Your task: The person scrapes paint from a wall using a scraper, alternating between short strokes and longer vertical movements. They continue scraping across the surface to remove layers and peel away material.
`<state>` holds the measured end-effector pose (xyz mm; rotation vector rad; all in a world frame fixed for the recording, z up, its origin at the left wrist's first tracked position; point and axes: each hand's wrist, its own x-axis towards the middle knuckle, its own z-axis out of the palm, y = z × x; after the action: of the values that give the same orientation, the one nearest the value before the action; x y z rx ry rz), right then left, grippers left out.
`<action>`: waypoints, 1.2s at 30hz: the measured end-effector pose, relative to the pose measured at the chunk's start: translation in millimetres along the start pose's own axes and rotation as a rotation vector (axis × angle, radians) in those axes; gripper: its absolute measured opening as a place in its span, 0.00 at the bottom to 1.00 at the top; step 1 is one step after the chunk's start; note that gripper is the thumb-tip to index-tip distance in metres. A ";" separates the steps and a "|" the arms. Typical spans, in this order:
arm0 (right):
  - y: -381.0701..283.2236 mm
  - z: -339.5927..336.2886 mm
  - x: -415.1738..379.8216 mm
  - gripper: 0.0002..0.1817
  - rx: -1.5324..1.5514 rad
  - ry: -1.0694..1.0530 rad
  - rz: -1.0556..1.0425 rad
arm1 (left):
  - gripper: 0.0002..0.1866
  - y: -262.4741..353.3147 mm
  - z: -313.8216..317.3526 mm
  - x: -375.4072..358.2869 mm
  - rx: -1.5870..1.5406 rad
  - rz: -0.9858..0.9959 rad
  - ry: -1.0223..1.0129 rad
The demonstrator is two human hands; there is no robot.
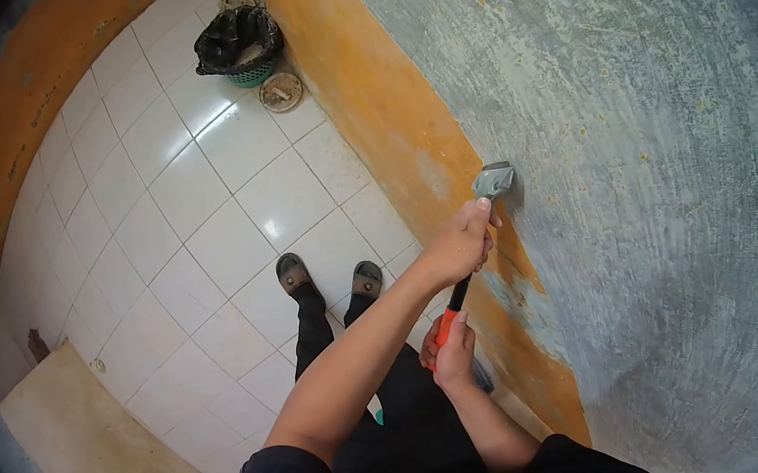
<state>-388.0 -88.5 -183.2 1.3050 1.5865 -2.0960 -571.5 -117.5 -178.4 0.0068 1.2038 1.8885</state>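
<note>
A long-handled scraper (492, 181) slants up to the wall, its grey head against the surface near the border of orange paint and bare grey. My left hand (466, 242) is closed around the shaft just below the head, thumb pointing toward the blade. Lower down, my right hand (453, 351) wraps the red grip at the handle's other end. The wall (643, 202) is grey and streaked over most of its face. A strip of orange paint (391, 110) with a ragged edge runs along its lower part.
White floor tiles (192, 194) lie under my sandalled feet. Against the wall ahead stands a green basket (251, 76) lined with a black bag, with a round lid-like container (282, 92) beside it. A low yellowish ledge (100, 445) juts in at lower left.
</note>
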 end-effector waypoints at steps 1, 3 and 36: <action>0.9 6.6 0.2 0.34 0.012 0.013 -0.007 | 0.27 1.5 -2.0 -0.5 0.006 0.001 0.005; 3.8 6.6 3.2 0.34 -0.008 0.027 -0.023 | 0.27 0.6 -3.7 0.3 -0.002 0.010 0.017; -6.3 22.0 6.8 0.34 -0.036 0.034 0.008 | 0.29 -0.4 -10.0 11.3 -0.003 0.106 0.091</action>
<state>-407.3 -102.6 -183.3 1.3403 1.6226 -2.0416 -582.5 -117.2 -188.7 -0.0179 1.2842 2.0014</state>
